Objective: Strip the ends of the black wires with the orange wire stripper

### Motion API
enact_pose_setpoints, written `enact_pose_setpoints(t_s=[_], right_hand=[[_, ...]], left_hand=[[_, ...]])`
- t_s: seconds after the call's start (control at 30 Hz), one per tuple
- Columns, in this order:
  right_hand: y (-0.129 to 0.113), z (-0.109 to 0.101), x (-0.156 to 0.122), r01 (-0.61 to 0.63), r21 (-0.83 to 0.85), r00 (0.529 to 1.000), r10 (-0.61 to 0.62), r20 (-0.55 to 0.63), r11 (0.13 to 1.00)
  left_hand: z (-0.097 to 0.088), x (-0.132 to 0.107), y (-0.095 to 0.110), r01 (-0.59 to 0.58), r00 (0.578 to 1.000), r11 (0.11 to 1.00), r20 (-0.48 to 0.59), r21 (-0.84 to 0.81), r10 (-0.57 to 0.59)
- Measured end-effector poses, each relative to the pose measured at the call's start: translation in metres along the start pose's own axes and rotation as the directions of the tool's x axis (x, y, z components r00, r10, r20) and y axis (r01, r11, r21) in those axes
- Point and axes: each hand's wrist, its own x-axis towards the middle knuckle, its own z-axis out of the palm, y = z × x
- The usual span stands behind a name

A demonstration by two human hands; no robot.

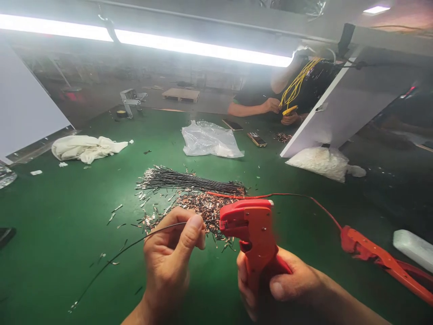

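Observation:
Between thumb and fingers, my left hand (172, 253) pinches a thin black wire (125, 248). The wire's long tail hangs down to the lower left, and its short end points at the jaws of a red wire stripper (260, 239). My right hand (287, 284) is wrapped round the stripper's handles. Whether the wire tip sits inside the jaws I cannot tell. Just beyond lies a heap of wire scraps (199, 205), black and copper coloured. Behind the heap a bundle of black wires (192, 180) lies lengthwise on the green table (84, 194).
At right lies a second red hand tool (382, 257), with a red strip (297, 195) running from it towards the scraps. Farther back are a clear plastic bag (213, 140), a white cloth (88, 148), two phones and a white bag (318, 162). Across the table a person (267, 106) handles yellow wires.

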Motion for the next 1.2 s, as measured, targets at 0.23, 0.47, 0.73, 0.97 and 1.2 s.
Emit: enact_pose_setpoints(t_s=[0.23,0.47,0.73,0.97,1.2], right_hand=[[0.001,0.000,0.001,-0.052,-0.019,0.999,0.052,-0.018,0.998],[-0.002,0.001,0.002,-0.031,-0.024,0.999,0.032,0.023,0.999],[-0.011,-0.002,0.012,0.069,-0.113,0.997,-0.072,-0.022,0.991],[-0.008,0.001,0.010,0.062,-0.117,0.997,-0.057,0.046,0.991],[-0.011,0.006,0.016,0.009,-0.244,1.000,-0.005,0.016,0.970]], left_hand=[[0.001,0.001,0.001,0.014,1.000,1.000,0.024,0.000,-0.014],[0.001,0.001,-0.001,-0.057,0.997,0.996,-0.045,0.075,0.061],[0.001,-0.003,0.002,-0.282,0.953,0.895,-0.008,0.346,0.303],[0.008,-0.006,-0.004,-0.431,0.898,0.762,0.149,0.484,0.414],[0.010,-0.007,-0.008,-0.450,0.889,0.756,0.158,0.476,0.429]])
